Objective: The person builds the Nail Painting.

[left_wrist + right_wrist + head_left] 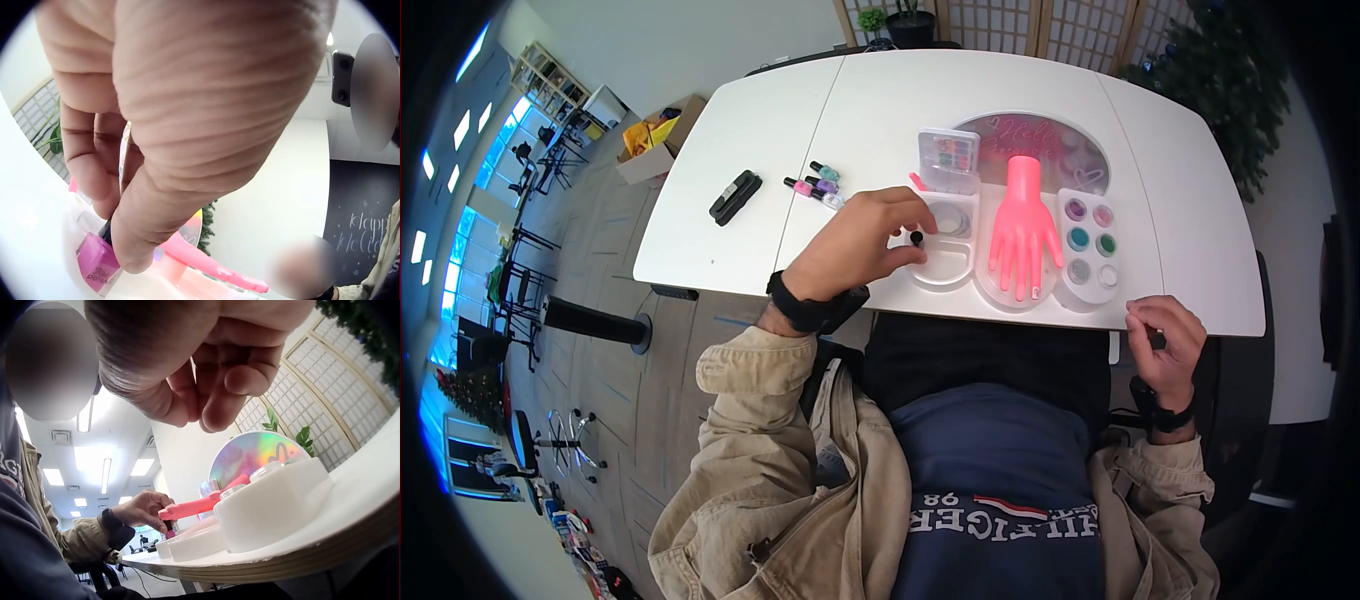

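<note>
My left hand point(860, 240) is over the left part of a white manicure set, thumb and fingertips at the black cap point(916, 239) of a nail polish bottle. Magenta polish shows through that small bottle point(98, 259) in the left wrist view, where the fingers pinch its cap. Right of it a pink model hand point(1024, 210) lies palm down, fingers toward me, with a pale mark on one nail. My right hand point(1169, 338) hovers at the table's front edge, fingers loosely curled around nothing, close to a white holder point(1090, 285) with glitter pots.
Several nail polish bottles point(825, 186) lie left of the set, and a black stapler-like object point(736, 198) farther left. An open clear-lidded case point(949, 160) and a rounded iridescent backboard point(1085, 150) stand behind. The white table point(770, 120) ends just before my lap.
</note>
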`<state>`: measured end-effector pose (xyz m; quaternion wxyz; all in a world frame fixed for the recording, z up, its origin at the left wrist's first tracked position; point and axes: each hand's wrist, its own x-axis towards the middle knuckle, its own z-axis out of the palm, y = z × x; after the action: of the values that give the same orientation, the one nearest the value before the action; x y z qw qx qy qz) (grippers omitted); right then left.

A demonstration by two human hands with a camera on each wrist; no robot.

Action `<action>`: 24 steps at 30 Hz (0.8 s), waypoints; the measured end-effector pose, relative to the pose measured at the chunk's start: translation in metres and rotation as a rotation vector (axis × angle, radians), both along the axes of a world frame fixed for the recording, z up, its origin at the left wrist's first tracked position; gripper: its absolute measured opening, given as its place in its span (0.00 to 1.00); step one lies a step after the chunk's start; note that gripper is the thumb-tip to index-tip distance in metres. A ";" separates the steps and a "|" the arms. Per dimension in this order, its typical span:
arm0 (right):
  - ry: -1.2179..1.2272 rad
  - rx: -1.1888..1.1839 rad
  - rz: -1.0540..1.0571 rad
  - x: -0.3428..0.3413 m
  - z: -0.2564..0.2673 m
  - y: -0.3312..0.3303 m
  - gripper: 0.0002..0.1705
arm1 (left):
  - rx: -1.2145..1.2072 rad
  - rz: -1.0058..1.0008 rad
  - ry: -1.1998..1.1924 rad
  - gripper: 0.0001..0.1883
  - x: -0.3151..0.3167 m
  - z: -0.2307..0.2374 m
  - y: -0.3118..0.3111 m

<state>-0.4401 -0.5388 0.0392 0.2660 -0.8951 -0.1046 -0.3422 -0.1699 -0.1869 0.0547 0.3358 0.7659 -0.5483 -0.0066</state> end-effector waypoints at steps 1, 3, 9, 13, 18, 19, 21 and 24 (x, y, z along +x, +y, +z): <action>-0.006 -0.009 0.001 0.001 0.000 0.000 0.07 | -0.009 -0.007 0.000 0.17 0.001 0.003 0.002; -0.012 -0.011 -0.004 0.001 0.001 -0.001 0.07 | 0.010 0.073 0.023 0.16 0.002 0.016 0.008; -0.035 0.005 -0.024 0.000 0.002 -0.007 0.07 | -0.042 0.515 0.099 0.11 0.049 0.016 0.056; -0.045 0.021 -0.021 0.001 0.000 -0.007 0.06 | 0.060 0.683 0.077 0.17 0.106 -0.031 0.109; -0.025 0.046 -0.019 0.001 0.000 -0.003 0.06 | 0.165 0.735 -0.032 0.22 0.122 -0.070 0.128; -0.025 0.054 -0.020 0.001 -0.001 -0.004 0.06 | 0.193 0.736 -0.063 0.22 0.120 -0.067 0.126; -0.024 0.067 -0.018 0.001 -0.003 -0.005 0.06 | 0.207 0.738 -0.089 0.22 0.119 -0.065 0.124; -0.014 0.060 -0.034 0.000 -0.003 -0.004 0.06 | 0.305 0.836 -0.089 0.19 0.121 -0.064 0.121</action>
<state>-0.4399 -0.5429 0.0367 0.2860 -0.8859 -0.0808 -0.3562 -0.0494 -0.0661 -0.0098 0.1690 0.9620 -0.1984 0.0820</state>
